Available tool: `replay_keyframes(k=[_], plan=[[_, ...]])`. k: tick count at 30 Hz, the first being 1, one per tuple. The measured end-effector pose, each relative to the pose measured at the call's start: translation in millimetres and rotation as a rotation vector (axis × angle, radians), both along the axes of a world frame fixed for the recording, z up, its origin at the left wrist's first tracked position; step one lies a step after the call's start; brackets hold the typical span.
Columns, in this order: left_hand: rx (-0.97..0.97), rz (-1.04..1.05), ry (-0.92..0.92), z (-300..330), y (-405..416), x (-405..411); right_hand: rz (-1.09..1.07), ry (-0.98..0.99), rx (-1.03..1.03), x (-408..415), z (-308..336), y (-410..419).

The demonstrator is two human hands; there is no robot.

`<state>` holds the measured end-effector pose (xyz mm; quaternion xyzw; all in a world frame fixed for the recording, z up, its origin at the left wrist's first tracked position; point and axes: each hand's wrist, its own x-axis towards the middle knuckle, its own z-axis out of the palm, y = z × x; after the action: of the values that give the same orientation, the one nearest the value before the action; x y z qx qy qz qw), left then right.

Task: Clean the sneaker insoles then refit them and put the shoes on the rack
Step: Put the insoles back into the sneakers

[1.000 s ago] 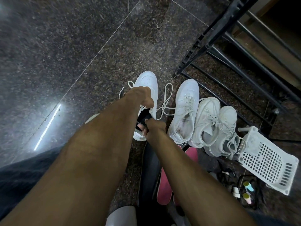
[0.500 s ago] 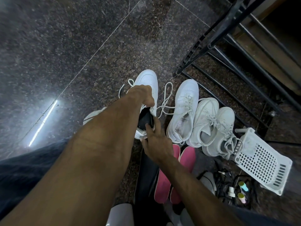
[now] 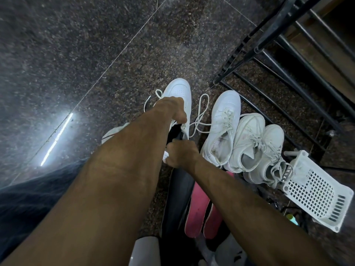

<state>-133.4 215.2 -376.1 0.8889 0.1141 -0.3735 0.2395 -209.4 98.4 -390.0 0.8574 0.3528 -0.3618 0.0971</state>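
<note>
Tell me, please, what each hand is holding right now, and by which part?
The left hand grips the leftmost white sneaker at its laced throat. The right hand holds a black insole by its heel end, at the shoe's opening.

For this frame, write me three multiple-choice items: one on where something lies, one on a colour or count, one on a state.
1. Where is the white basket?
A. On the rack
B. Tipped on the floor at the right end of the sneaker row
C. In the left hand

2. How many white sneakers are on the floor?
A. Two
B. Three
C. Four

3. What are the hands doing?
A. Both are on one sneaker, with a dark insole at its opening
B. Both are empty and in the air
C. One is lifting the basket

Answers:
1 B: the white basket lies on its side beside the rightmost sneaker, below the rack.
2 C: four white sneakers lie side by side.
3 A: the left hand and right hand are on the leftmost sneaker, with the dark insole between them.
</note>
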Motion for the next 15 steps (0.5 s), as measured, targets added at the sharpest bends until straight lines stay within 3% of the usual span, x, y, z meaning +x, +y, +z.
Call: replay_keyframes(k=[7,11,15], plan=[[-0.004,-0.011,0.015,0,1,1,-0.258,0.065,0.097,-16,1,-10],[-0.009,0.0,0.023,0,0,1,-0.283,0.151,0.104,-14,0,-10],[-0.007,0.0,0.025,0,1,3,-0.272,-0.031,0.107,-32,6,-15]])
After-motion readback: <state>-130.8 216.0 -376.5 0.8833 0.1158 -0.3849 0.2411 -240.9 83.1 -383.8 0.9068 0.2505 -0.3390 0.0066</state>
